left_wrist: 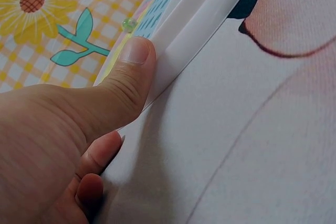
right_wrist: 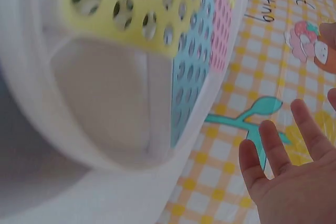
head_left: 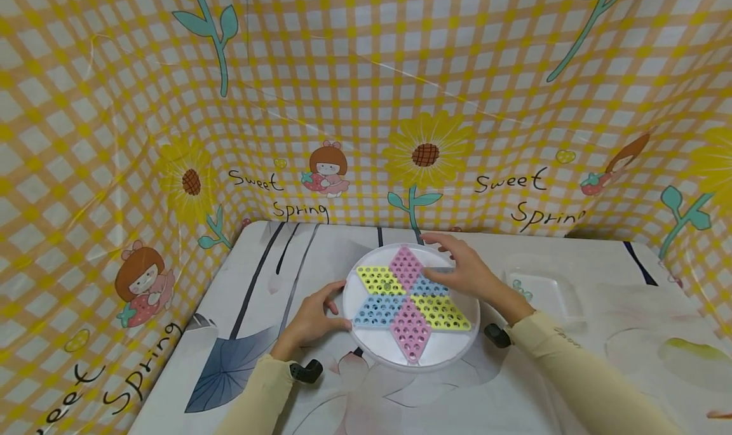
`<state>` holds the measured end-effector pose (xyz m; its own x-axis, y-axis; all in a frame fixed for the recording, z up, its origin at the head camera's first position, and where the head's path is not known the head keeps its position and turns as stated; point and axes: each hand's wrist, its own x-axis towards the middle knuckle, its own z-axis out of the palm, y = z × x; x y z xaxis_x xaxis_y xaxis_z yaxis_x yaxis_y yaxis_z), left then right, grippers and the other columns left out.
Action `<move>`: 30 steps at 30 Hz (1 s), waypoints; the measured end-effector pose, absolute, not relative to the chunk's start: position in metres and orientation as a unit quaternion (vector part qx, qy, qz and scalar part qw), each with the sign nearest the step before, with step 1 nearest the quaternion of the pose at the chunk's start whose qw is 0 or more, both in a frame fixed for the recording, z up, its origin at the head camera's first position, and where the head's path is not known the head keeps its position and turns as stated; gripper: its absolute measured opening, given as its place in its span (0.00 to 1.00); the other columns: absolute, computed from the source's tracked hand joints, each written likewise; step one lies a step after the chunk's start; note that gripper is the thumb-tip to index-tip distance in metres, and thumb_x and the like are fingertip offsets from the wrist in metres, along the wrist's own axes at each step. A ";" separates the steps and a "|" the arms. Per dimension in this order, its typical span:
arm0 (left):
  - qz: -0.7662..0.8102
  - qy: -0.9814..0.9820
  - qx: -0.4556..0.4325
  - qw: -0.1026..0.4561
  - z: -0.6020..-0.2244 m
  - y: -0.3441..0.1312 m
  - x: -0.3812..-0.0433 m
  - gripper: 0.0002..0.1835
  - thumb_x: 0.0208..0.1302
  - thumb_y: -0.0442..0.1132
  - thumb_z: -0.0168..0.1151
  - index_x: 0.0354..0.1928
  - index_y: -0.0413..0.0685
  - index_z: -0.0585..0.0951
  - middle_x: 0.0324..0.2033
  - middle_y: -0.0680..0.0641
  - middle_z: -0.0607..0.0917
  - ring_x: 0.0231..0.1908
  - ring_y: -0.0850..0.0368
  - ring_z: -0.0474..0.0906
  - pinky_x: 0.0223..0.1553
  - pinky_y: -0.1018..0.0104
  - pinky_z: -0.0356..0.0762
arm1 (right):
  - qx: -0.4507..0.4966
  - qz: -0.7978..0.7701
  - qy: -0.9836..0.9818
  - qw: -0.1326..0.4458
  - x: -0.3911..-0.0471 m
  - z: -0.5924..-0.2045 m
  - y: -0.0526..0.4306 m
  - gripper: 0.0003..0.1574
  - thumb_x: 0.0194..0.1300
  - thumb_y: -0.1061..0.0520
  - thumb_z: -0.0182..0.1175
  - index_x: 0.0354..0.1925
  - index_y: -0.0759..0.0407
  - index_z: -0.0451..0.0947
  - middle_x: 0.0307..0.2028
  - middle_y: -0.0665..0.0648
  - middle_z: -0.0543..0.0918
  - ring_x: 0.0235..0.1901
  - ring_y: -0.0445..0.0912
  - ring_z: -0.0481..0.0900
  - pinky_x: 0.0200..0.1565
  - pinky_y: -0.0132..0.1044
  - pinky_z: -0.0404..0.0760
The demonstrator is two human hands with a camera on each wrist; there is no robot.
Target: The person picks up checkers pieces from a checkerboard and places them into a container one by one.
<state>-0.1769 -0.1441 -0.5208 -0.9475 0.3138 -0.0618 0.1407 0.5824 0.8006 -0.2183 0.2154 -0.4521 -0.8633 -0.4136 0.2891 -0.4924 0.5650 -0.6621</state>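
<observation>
A round white Chinese checkers board (head_left: 372,352) with pink, yellow and blue star points full of holes lies on the table. A translucent green marble (head_left: 387,286) sits on its upper-left yellow section; this marble (left_wrist: 129,24) also shows past the rim in the left wrist view. My left hand (head_left: 314,314) holds the board's left edge, the thumb (left_wrist: 134,59) against the rim, the lower fingers bent underneath. Over the upper right of the board, my right hand (head_left: 466,270) has its fingers spread and nothing in them; its thumb overlaps a blue section.
To the right of the board stands a clear shallow tray (head_left: 563,295) holding several green marbles (head_left: 519,287). A checked cloth (head_left: 366,105) with sunflowers rises behind the table and on both sides. The floral tabletop (head_left: 400,400) runs toward me.
</observation>
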 end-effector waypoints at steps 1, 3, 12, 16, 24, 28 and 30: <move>0.438 0.884 0.129 0.098 -0.521 -0.144 -0.177 0.50 0.48 0.43 0.84 0.75 0.54 0.69 0.33 0.52 0.79 0.27 0.56 0.66 0.30 0.66 0.64 | 0.258 0.388 -0.883 0.048 -0.219 -0.454 0.213 0.44 0.62 0.55 0.74 0.73 0.56 0.68 0.68 0.61 0.74 0.59 0.65 0.74 0.55 0.65 0.74; 0.437 0.885 0.130 0.095 -0.522 -0.144 -0.177 0.50 0.48 0.43 0.85 0.75 0.55 0.70 0.33 0.52 0.79 0.27 0.56 0.66 0.30 0.66 0.64 | 0.261 0.383 -0.885 0.043 -0.219 -0.456 0.207 0.43 0.62 0.55 0.74 0.72 0.56 0.68 0.67 0.61 0.75 0.56 0.65 0.76 0.52 0.63 0.76; 0.436 0.886 0.126 0.095 -0.521 -0.144 -0.176 0.50 0.47 0.42 0.85 0.75 0.55 0.70 0.33 0.52 0.79 0.27 0.56 0.65 0.29 0.66 0.63 | 0.249 0.392 -0.885 -0.024 -0.220 -0.460 0.178 0.41 0.64 0.54 0.73 0.71 0.51 0.69 0.59 0.60 0.82 0.53 0.61 0.75 0.51 0.60 0.73; 0.434 0.887 0.128 0.094 -0.522 -0.144 -0.176 0.50 0.47 0.43 0.85 0.75 0.54 0.70 0.32 0.52 0.79 0.26 0.57 0.65 0.30 0.66 0.63 | 0.268 0.393 -0.879 -0.044 -0.220 -0.467 0.167 0.38 0.64 0.55 0.72 0.69 0.54 0.72 0.57 0.61 0.83 0.52 0.60 0.75 0.52 0.59 0.72; 0.427 0.889 0.139 0.089 -0.523 -0.144 -0.176 0.50 0.47 0.42 0.85 0.74 0.53 0.70 0.31 0.53 0.79 0.25 0.58 0.64 0.29 0.67 0.62 | 0.259 0.385 -0.881 -0.094 -0.224 -0.478 0.151 0.32 0.62 0.56 0.73 0.63 0.55 0.78 0.54 0.57 0.84 0.52 0.55 0.72 0.54 0.49 0.71; 0.426 0.890 0.135 0.089 -0.523 -0.144 -0.176 0.50 0.48 0.42 0.85 0.74 0.55 0.70 0.32 0.53 0.79 0.25 0.58 0.64 0.29 0.68 0.62 | 0.259 0.372 -0.886 -0.100 -0.226 -0.483 0.149 0.28 0.62 0.56 0.73 0.60 0.55 0.81 0.54 0.54 0.83 0.52 0.52 0.72 0.55 0.49 0.69; 0.427 0.890 0.135 0.089 -0.523 -0.144 -0.176 0.50 0.48 0.42 0.85 0.74 0.55 0.70 0.32 0.53 0.79 0.25 0.58 0.64 0.28 0.68 0.63 | 0.261 0.368 -0.886 -0.101 -0.227 -0.485 0.148 0.25 0.62 0.56 0.73 0.58 0.55 0.83 0.53 0.53 0.83 0.50 0.50 0.72 0.54 0.48 0.69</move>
